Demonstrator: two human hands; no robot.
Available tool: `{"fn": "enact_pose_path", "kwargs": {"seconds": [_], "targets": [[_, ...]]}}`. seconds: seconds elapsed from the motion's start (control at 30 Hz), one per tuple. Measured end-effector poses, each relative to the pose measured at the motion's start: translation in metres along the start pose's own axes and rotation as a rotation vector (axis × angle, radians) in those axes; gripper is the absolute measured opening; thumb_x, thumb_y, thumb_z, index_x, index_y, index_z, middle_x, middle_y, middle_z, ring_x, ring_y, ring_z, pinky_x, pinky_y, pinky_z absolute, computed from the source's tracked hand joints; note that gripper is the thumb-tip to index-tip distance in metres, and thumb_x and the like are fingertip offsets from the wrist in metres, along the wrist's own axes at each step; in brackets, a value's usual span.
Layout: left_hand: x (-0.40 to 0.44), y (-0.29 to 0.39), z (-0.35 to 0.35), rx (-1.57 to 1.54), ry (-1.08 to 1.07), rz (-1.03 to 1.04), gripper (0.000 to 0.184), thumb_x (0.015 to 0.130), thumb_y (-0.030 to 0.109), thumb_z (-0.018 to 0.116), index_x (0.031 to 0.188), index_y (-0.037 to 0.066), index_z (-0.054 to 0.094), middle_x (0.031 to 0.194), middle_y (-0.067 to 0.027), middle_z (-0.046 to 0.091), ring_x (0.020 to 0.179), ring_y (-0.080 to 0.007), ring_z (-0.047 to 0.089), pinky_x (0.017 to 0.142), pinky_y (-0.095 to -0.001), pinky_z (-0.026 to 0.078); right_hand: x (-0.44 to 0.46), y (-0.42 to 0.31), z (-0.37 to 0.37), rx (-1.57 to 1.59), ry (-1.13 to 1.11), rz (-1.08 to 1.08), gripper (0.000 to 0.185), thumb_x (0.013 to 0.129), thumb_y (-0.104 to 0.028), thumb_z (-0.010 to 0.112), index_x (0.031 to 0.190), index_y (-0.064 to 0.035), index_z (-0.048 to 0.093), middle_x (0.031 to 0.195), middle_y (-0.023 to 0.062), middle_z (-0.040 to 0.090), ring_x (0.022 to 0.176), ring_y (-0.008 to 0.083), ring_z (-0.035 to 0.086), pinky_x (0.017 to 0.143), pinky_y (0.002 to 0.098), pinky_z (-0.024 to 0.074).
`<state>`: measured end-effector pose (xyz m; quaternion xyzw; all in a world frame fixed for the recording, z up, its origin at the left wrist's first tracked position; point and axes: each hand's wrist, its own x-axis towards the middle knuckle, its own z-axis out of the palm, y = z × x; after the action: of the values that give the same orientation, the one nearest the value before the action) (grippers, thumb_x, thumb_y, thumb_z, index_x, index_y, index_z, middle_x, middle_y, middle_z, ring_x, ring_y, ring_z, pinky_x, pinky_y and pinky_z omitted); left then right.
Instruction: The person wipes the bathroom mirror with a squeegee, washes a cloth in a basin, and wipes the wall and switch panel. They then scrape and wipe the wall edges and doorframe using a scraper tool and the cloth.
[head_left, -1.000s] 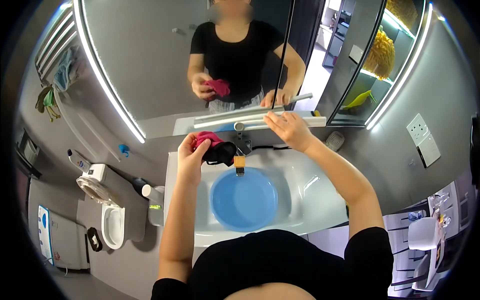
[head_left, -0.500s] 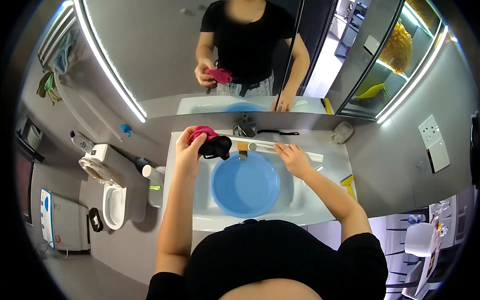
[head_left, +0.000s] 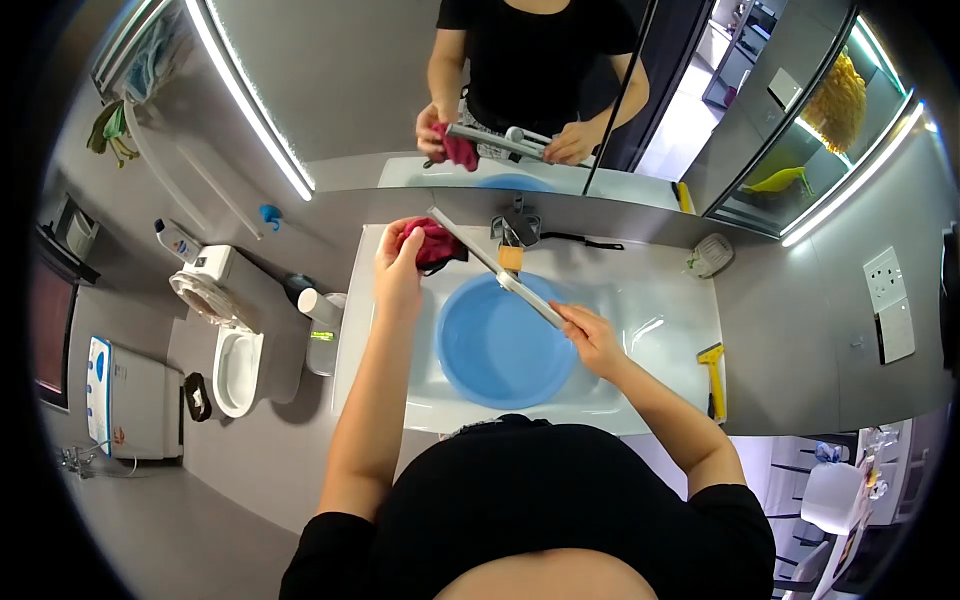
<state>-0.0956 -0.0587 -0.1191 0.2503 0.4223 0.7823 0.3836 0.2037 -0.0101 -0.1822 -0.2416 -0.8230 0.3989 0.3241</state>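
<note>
My left hand [head_left: 399,265] is closed around a crumpled dark pink and black cloth [head_left: 437,246] over the sink's left rear corner. A long, slim pale bar [head_left: 474,247] with a thicker middle part slants from beside the cloth down to my right hand [head_left: 588,337]. The fingers of that hand grip the bar's lower right end. Its upper end is close to the cloth; I cannot tell whether they touch. Beneath the bar, a light blue basin [head_left: 503,350] stands in the white sink [head_left: 655,300], and the bar crosses over its rim.
Behind the basin is a metal faucet [head_left: 516,228] with a tan block below it. A black-handled tool [head_left: 585,241] lies on the back ledge. A yellow scraper [head_left: 714,375] is at the right edge. The toilet [head_left: 237,370] stands left; a mirror [head_left: 350,90] spans the wall.
My right hand has lifted the pale bar off the sink's back ledge and tilted it across the basin. The cloth in my left hand is more bunched up. The view has shifted slightly.
</note>
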Motion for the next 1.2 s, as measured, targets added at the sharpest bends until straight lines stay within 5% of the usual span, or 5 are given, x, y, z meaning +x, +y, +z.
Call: {"fn": "enact_pose_path", "kwargs": {"seconds": [0.4, 0.67, 0.9, 1.03, 1.2], "targets": [[-0.047, -0.064, 0.024, 0.554, -0.318, 0.092, 0.013, 0.078, 0.001, 0.065, 0.089, 0.002, 0.058, 0.085, -0.0060, 0.059, 0.080, -0.0138, 0.057, 0.073, -0.0283, 0.047, 0.043, -0.023, 0.017, 0.486, 0.062, 0.312, 0.037, 0.100, -0.014, 0.043, 0.135, -0.0030, 0.049, 0.082, 0.0020, 0.052, 0.069, 0.0068, 0.043, 0.063, 0.0208, 0.0388], [-0.056, -0.061, 0.028, 0.702, -0.394, 0.179, 0.016, 0.074, -0.003, 0.067, 0.088, 0.001, 0.060, 0.093, -0.0118, 0.059, 0.084, -0.0253, 0.061, 0.076, -0.0331, 0.049, 0.112, -0.087, -0.005, 0.739, 0.150, 0.054, 0.037, 0.102, -0.018, 0.043, 0.133, 0.0022, 0.047, 0.083, 0.0039, 0.055, 0.070, 0.0084, 0.045, 0.065, 0.0218, 0.0402], [-0.015, -0.021, 0.007, 0.774, -0.224, 0.375, 0.013, 0.079, -0.001, 0.063, 0.092, 0.000, 0.061, 0.091, -0.0084, 0.065, 0.085, -0.0155, 0.063, 0.076, -0.0285, 0.050, 0.192, -0.152, -0.038, 0.124, 0.262, -0.514, 0.034, 0.093, 0.000, 0.052, 0.126, -0.0010, 0.055, 0.114, 0.0122, 0.060, 0.089, 0.0174, 0.057, 0.077, 0.0261, 0.0465], [0.006, 0.000, -0.008, 0.655, -0.185, 0.382, 0.013, 0.080, 0.000, 0.064, 0.093, 0.000, 0.060, 0.088, -0.0060, 0.065, 0.081, -0.0119, 0.062, 0.074, -0.0267, 0.050, 0.252, -0.228, -0.071, -0.322, 0.422, -0.817, 0.037, 0.084, 0.003, 0.058, 0.121, -0.0025, 0.059, 0.113, 0.0155, 0.061, 0.096, 0.0323, 0.060, 0.082, 0.0350, 0.0483], [0.012, 0.043, -0.011, 0.670, -0.138, 0.472, 0.014, 0.081, 0.003, 0.065, 0.094, -0.001, 0.061, 0.086, -0.0056, 0.066, 0.080, -0.0108, 0.062, 0.074, -0.0250, 0.050, 0.328, -0.316, -0.108, -0.656, 0.817, -1.101, 0.033, 0.081, -0.002, 0.062, 0.114, -0.0040, 0.060, 0.100, 0.0104, 0.063, 0.094, 0.0296, 0.059, 0.085, 0.0396, 0.0456]]}}
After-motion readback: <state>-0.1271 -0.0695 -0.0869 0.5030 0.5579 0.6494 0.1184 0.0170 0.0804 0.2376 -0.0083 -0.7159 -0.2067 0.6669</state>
